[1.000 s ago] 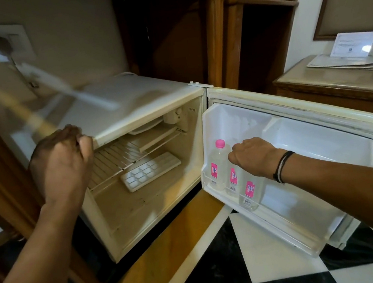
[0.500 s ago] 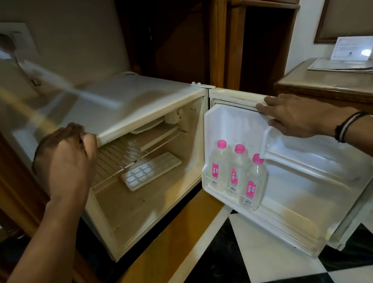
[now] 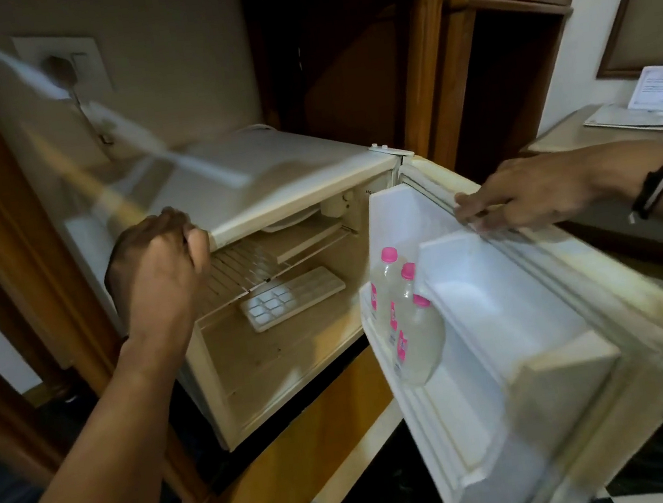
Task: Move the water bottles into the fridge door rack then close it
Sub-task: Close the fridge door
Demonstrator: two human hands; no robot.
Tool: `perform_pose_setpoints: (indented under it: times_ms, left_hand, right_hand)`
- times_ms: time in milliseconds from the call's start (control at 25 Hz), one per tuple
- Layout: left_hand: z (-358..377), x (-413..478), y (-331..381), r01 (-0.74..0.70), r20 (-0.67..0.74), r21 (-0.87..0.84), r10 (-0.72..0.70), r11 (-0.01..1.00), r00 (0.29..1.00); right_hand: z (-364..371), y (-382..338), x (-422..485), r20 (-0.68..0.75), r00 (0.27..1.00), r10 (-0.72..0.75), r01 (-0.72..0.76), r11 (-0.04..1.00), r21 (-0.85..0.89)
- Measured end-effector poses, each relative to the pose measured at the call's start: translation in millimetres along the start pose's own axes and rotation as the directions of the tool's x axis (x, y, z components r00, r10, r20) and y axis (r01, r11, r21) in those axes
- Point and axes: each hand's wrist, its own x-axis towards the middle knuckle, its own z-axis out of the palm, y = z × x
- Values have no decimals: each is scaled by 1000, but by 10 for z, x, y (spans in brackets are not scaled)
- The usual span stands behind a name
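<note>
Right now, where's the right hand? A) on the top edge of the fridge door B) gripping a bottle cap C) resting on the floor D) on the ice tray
A: the right hand lies flat on the top edge of the open fridge door, above the three pink-capped water bottles standing in the door rack, and touches none of them.

Fridge door (image 3: 542, 307) half-open; ice tray (image 3: 293, 298) lies inside.

Door's (image 3: 545, 328) outer edge was motion-smeared, so couldn't judge its angle. The upper door shelf (image 3: 494, 267) hid part of the water bottles (image 3: 410, 325); labels unreadable. Left hand's (image 3: 157, 267) fingertips were tucked under the fridge top (image 3: 269, 183).
</note>
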Motion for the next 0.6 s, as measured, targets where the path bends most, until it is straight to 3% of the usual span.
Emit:
perform_pose_setpoints:
  times_ms: [120,280,480,600]
  left_hand:
    - [-42,-22,35,36,-38,-16,-36,999,999]
    - [-76,-34,68,30,-14,33,-30,999,999]
    - [-143,94,-58,-45,-29,83,47,996,998]
    - [-232,258,-71,62,87,5,-62,998,994]
  right_hand:
    - [7,-218,53,-13,997,-73,74,997,30]
    - [144,-539,234,-238,961,-141,176,975,134]
    - [296,-1051,756,-558,803,-207,429,851,302]
    - [242,-1315,1062,-688,706,-170,514,791,332]
